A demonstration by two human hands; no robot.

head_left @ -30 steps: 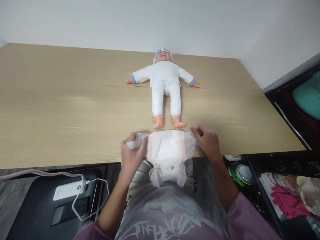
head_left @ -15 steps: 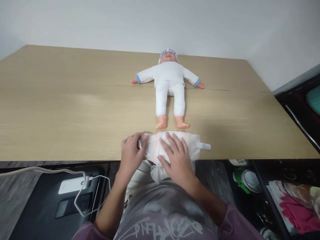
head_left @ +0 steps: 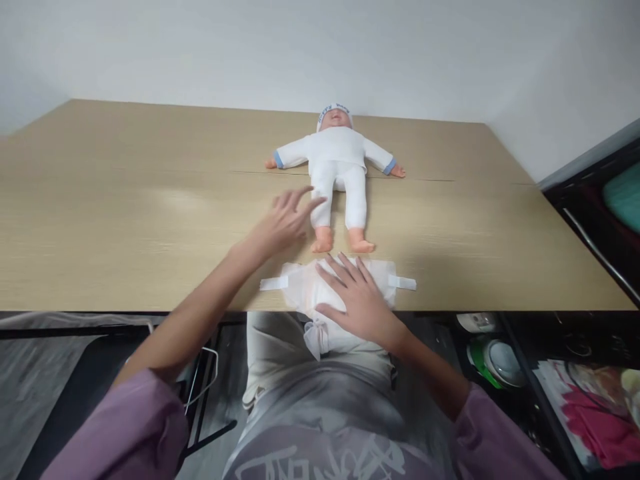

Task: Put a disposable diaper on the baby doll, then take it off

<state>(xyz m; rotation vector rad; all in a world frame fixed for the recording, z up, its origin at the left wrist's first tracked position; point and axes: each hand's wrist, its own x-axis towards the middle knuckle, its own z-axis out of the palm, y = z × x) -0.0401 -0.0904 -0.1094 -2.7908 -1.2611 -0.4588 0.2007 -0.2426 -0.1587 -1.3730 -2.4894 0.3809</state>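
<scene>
On the table lies a baby doll [head_left: 338, 150] on its back, in a white suit with blue cuffs and a white cap, its feet toward me. An unfolded white diaper [head_left: 300, 283] is spread at the near edge, both side tabs sticking out and one end hanging over the edge. My right hand [head_left: 357, 300] rests flat on the diaper with its fingers spread. My left hand [head_left: 287, 220] is raised beside the doll's leg, fingers apart and holding nothing; whether it touches the leg I cannot tell.
The wooden table [head_left: 150, 220] meets a white wall behind. At the lower right, an open drawer holds pink cloth [head_left: 600, 427] and papers, with a green-and-white round container [head_left: 500, 363] nearby. A black chair seat [head_left: 75, 400] stands at the lower left.
My left hand has let go of the diaper's left side and moved forward to the doll's leg. The left tab now shows spread out. My right hand stays on the diaper.
</scene>
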